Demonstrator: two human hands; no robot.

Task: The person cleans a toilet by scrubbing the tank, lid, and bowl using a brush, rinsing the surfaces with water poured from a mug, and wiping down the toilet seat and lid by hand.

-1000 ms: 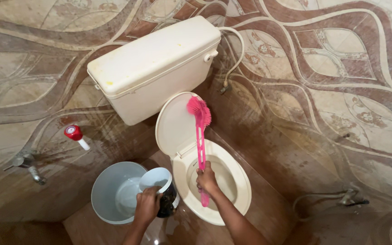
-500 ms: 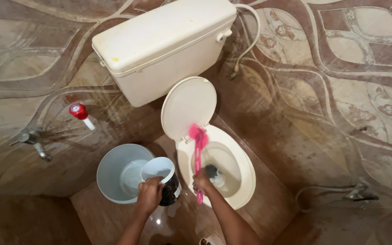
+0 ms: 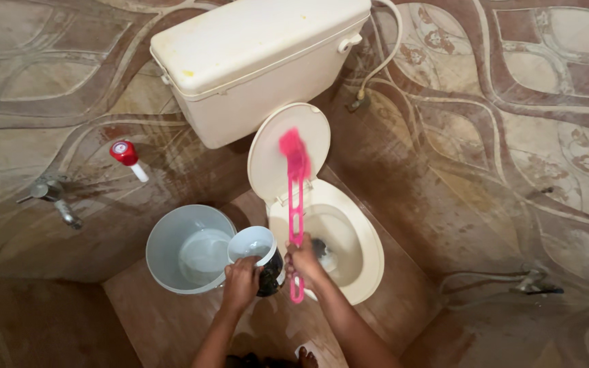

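Head view: right hand (image 3: 303,262) clenched low on the pink toilet brush (image 3: 296,204), bristle head against the raised lid (image 3: 288,150); left hand (image 3: 241,283) gripping the mug (image 3: 257,255) between bucket (image 3: 189,249) and bowl (image 3: 349,252). Recommended: short, firm strokes, bristles flat on the lid, mug level beside the rim.

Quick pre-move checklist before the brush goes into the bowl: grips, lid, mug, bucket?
1. Right hand grips pink brush handle: ok.
2. Brush head raised in front of the open lid, out of the bowl: ok.
3. Left hand holds mug beside toilet: ok.
4. Water in mug: cannot tell.
5. Bucket upright on the floor, left of the toilet: ok.
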